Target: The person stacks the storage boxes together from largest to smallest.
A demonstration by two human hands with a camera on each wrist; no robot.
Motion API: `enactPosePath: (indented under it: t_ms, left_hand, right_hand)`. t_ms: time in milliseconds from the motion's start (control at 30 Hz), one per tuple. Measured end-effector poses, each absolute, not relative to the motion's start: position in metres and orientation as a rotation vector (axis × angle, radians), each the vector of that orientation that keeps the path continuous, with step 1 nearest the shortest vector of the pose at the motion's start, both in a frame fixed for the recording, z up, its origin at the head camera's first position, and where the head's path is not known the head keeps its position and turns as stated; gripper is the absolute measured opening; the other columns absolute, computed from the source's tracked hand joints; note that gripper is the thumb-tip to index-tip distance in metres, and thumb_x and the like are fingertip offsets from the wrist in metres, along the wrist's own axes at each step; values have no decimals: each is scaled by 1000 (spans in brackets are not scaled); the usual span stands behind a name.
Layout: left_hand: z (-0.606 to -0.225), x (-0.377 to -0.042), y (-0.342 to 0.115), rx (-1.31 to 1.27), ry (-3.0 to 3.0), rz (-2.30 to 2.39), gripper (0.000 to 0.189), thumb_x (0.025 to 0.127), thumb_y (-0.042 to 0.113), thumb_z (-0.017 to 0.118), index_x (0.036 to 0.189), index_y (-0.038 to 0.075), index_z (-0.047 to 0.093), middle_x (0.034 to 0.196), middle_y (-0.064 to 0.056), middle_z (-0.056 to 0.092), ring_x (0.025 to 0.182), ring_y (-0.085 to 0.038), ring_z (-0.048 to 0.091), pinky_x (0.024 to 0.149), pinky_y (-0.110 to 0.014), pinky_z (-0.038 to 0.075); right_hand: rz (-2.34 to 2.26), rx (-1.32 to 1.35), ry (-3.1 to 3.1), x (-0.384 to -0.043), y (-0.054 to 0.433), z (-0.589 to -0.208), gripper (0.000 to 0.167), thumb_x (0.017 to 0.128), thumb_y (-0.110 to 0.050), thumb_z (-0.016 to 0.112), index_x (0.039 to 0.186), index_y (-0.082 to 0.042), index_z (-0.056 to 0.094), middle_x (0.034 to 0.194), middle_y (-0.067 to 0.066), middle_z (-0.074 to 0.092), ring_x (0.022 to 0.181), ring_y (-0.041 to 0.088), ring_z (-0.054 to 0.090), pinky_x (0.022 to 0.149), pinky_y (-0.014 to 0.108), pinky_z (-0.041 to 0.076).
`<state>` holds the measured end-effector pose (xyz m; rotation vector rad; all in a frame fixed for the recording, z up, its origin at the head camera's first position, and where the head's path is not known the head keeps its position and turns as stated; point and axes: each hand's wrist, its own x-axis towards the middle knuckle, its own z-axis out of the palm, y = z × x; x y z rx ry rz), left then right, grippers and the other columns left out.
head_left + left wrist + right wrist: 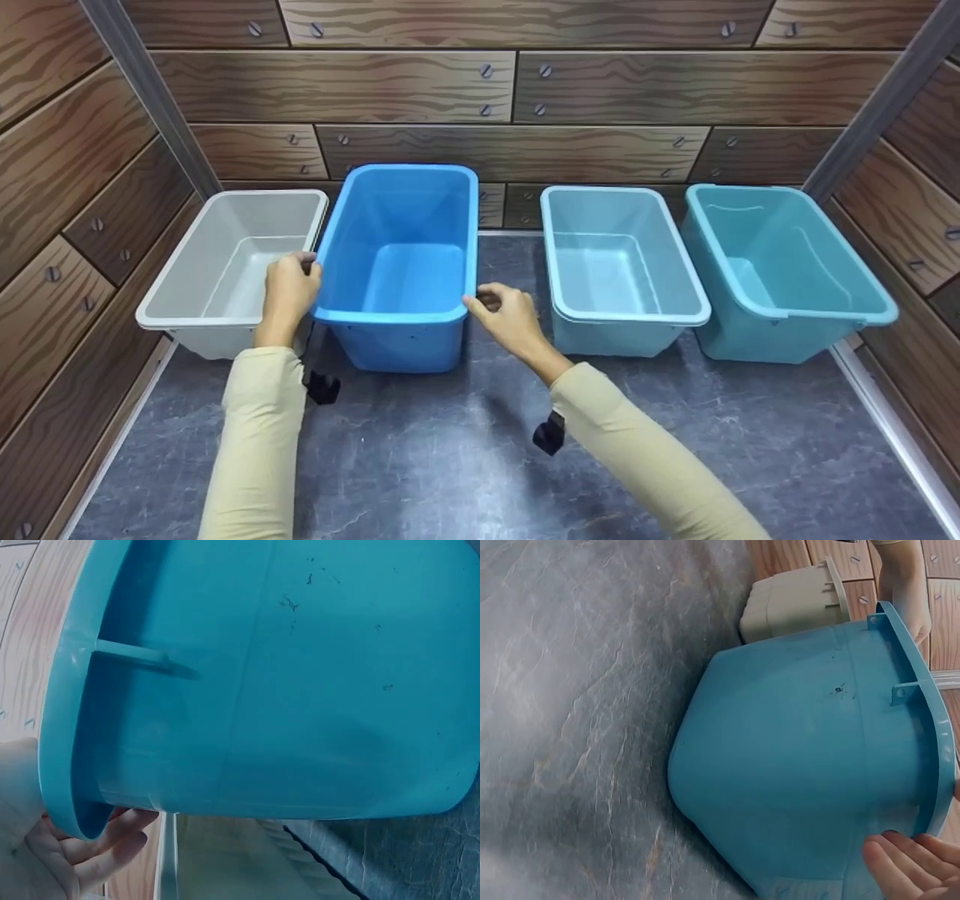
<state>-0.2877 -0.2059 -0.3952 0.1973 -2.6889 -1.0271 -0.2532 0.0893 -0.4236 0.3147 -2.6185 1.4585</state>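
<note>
A deep blue plastic bin [397,346] stands on the dark floor, with a hand at either side of its rim. My left hand [289,291] grips the left edge; in the left wrist view its fingers [112,853] curl beneath the rim lip. On the opposite side, near the front right corner, my right hand [511,315] pinches the rim, thumb on top. Its fingers [911,859] reach under the lip in the right wrist view. Inside the blue bin I see only its bare bottom.
Left of the blue bin, close beside it, is a grey-white bin [225,322]. Across a gap to the right stand a light blue bin [615,337] and a teal bin [780,341]. Behind them rises a wood-patterned wall [420,82]. Marbled dark floor [420,465] lies in front.
</note>
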Motion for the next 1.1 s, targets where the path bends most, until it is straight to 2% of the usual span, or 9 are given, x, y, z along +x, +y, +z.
enactPosePath:
  t_ms: [267, 567, 800, 1100]
  left_hand:
    - [-395, -287, -207, 186, -2681, -1097, 35, 97, 6, 47, 124, -13, 57, 120, -33, 63, 112, -41, 62, 98, -47, 53]
    - [-396, -290, -212, 174, -2691, -1145, 34, 97, 7, 49, 122, -14, 58, 119, -33, 63, 112, -42, 62, 99, -46, 53]
    - [-398, -291, -214, 181, -2672, -1177, 34, 97, 9, 52, 121, -13, 60, 118, -32, 64, 110, -41, 63, 97, -46, 53]
    - [-399, -291, -217, 175, -2670, -1183, 33, 97, 10, 54, 120, -12, 61, 116, -32, 65, 107, -40, 64, 96, -46, 53]
  right_hand:
    - [1779, 136, -2597, -257, 81, -425, 46, 94, -27, 62, 125, 6, 59, 117, 26, 68, 100, 37, 70, 88, 41, 60]
    - [1915, 17, -2501, -259, 76, -429, 35, 92, -22, 65, 115, 4, 68, 109, 23, 71, 99, 31, 71, 87, 36, 60]
    - [2026, -9, -2459, -260, 76, -430, 38, 92, -19, 64, 120, 7, 63, 117, 25, 68, 111, 34, 66, 95, 39, 57]
    - [2030, -37, -2454, -259, 76, -429, 35, 92, -18, 65, 117, 7, 66, 114, 26, 68, 106, 33, 68, 92, 36, 59]
